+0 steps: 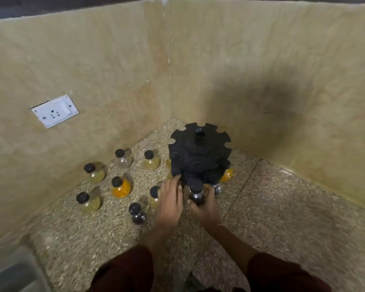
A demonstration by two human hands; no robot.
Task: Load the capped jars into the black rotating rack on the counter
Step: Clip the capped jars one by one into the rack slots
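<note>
The right hand gripped a dark jar round its belly, cap up, at the near edge of the rack in the counter corner. The left hand held nothing; its straight fingers touched the rack's lower tier. Several more jars stood loose to the left. The jar looked clear, smooth and rigid, likely light but slippery and breakable, so holding below the neck should leave the cap free for a notch.
</note>
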